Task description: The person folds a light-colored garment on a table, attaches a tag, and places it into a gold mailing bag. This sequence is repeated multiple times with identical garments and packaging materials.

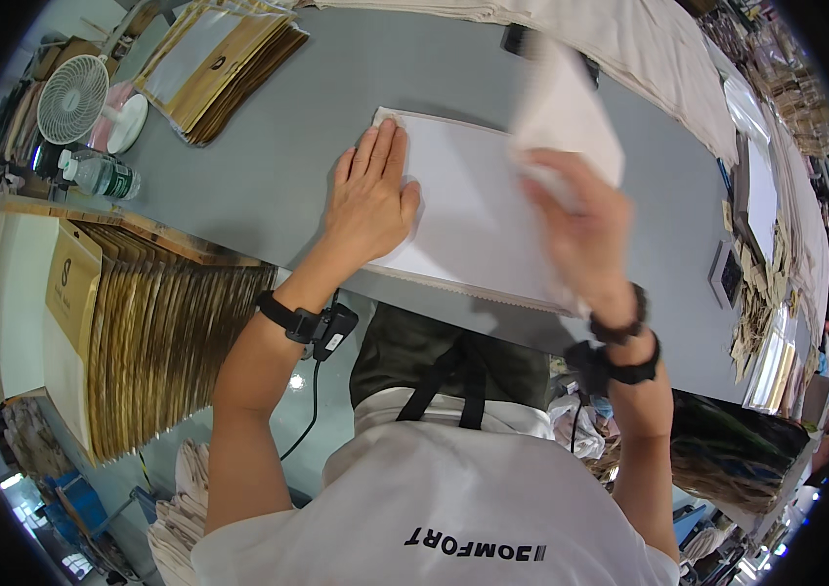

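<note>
A white rectangular sheet or board lies on cream fabric, whose zigzag-cut edge shows along the near side. My left hand rests flat on the left end of the sheet, fingers stretched toward the far corner, where a bit of fabric shows. At the sheet's right end, my right hand is closed on a flap of cream fabric raised off the table. Motion smears both this hand and the flap, so the exact finger placement is unclear.
The grey table carries a stack of gold-and-white packages, a small fan and a water bottle on the left. Cream cloth lines the far edge. Fabric scraps lie right; more gold packages stand below left.
</note>
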{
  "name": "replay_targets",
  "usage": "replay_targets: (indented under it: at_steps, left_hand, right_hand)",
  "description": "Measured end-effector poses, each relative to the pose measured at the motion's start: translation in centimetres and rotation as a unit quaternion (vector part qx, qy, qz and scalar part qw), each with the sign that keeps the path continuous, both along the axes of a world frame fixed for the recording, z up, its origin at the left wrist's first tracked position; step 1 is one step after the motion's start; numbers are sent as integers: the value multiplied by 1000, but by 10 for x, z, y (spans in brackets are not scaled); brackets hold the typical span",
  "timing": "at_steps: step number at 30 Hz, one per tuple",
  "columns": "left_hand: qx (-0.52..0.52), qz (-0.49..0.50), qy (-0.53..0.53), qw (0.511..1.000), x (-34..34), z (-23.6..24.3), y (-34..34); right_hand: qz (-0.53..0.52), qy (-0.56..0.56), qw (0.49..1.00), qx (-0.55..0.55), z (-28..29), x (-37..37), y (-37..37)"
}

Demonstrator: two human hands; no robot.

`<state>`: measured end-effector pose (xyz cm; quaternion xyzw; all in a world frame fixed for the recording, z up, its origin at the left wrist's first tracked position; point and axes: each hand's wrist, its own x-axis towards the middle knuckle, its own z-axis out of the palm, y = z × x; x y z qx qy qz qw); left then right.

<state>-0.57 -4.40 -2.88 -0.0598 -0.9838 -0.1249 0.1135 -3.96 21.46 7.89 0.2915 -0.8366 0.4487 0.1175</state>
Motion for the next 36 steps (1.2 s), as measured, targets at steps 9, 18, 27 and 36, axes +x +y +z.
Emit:
replay_targets:
  at_steps: [9, 18, 27, 36]
  left_hand:
    - [281, -79, 9, 956, 11, -14, -20]
    - [214, -76, 35, 973, 8, -18, -20]
    - [122, -103, -120, 980, 98, 32, -16]
    - [401, 81, -80, 909, 101, 73, -34]
  right_hand:
    - [178, -73, 979, 71, -23, -8, -69]
    - [146, -15, 984, 102, -77, -57, -100]
    - [151, -9, 968, 201, -76, -52, -93]
    - [135, 53, 946, 291, -69, -31, -97]
